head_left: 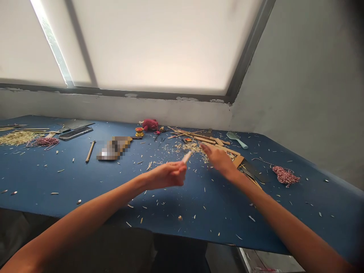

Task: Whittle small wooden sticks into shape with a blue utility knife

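My left hand [173, 174] is closed around a short pale stick [187, 157], whose tip points up and away over the blue table [159, 204]. To its right, my right hand [217, 157] reaches over a pile of wood shavings [191, 147]; its finger ends are blurred near the pile, and what they hold, if anything, is too small to make out. The two hands are apart. Behind my right hand lie thin wooden sticks [196, 134] and a cardboard piece [238, 160].
A green hairbrush [237, 139] and red-white cord [285, 175] lie at the right. Further left are a hammer-like tool [90, 151], a blurred-out object [114, 148], red yarn [150, 124], a small gold pot [139, 131] and a dark phone-like slab [76, 133].
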The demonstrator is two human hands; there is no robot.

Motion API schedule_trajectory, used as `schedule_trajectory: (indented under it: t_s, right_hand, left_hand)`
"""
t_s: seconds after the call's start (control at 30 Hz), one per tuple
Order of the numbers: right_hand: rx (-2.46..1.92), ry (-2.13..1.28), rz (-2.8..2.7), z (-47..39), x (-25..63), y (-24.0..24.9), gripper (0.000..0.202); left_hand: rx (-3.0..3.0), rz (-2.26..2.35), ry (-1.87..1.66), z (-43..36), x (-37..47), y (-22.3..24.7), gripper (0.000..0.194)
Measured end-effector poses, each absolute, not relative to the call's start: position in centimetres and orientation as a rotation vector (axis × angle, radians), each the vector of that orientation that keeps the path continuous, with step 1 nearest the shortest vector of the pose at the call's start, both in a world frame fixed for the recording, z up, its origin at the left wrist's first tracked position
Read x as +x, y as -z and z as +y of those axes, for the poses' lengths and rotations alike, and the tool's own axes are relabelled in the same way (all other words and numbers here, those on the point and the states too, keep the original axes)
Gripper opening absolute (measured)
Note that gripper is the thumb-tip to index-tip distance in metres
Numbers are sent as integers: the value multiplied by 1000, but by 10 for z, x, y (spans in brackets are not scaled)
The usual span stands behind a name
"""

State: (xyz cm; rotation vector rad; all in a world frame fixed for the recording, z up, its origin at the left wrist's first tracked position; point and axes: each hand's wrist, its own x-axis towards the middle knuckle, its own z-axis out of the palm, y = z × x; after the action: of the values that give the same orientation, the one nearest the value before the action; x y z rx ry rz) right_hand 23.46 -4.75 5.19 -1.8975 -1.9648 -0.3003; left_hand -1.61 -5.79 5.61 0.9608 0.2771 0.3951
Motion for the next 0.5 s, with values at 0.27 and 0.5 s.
schedule_trajectory:
  t_s: [0.27,0.5]
  right_hand:
    - [-1729,273,-1688,-60,257,-65,54]
    - [-1586,297,-2121,-79,195,-44,45]
  left_hand:
    - [1204,444,-669,-42,-14,-34,28]
    - [1421,525,-662,-46,-15,-30,31]
